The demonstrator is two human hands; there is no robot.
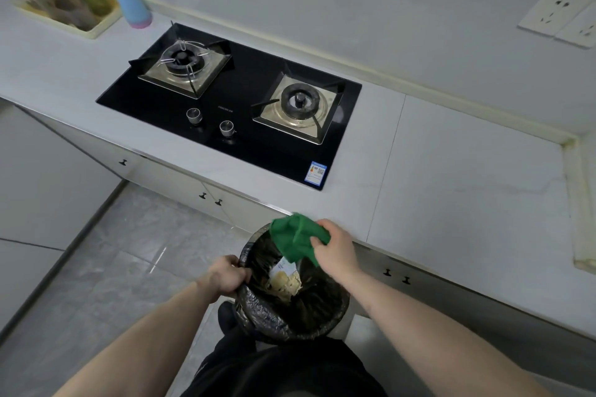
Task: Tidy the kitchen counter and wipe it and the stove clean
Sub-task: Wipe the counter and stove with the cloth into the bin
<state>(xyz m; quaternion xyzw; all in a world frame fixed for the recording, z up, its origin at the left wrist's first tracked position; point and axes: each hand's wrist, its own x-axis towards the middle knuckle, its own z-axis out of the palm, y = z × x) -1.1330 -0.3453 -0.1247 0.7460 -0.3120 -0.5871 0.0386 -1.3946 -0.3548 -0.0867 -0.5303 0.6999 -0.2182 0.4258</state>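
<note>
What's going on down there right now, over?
Left hand grips rim of bin. Right hand holds green cloth over bin. Counter and stove unobstructed; spray bottle at back.

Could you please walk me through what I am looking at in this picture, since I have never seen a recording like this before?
There is no machine here: a person wears a wide-angle camera on the head, so you look forward and down along their bare arms. The single picture is that head view.

The left hand grips the rim of a bin lined with a black bag, which has some rubbish inside. The right hand holds a green cloth over the bin's opening.

Behind is a pale kitchen counter with a black two-burner gas stove set into it. At the far left stand a blue spray bottle and a tray of blurred items.
</note>
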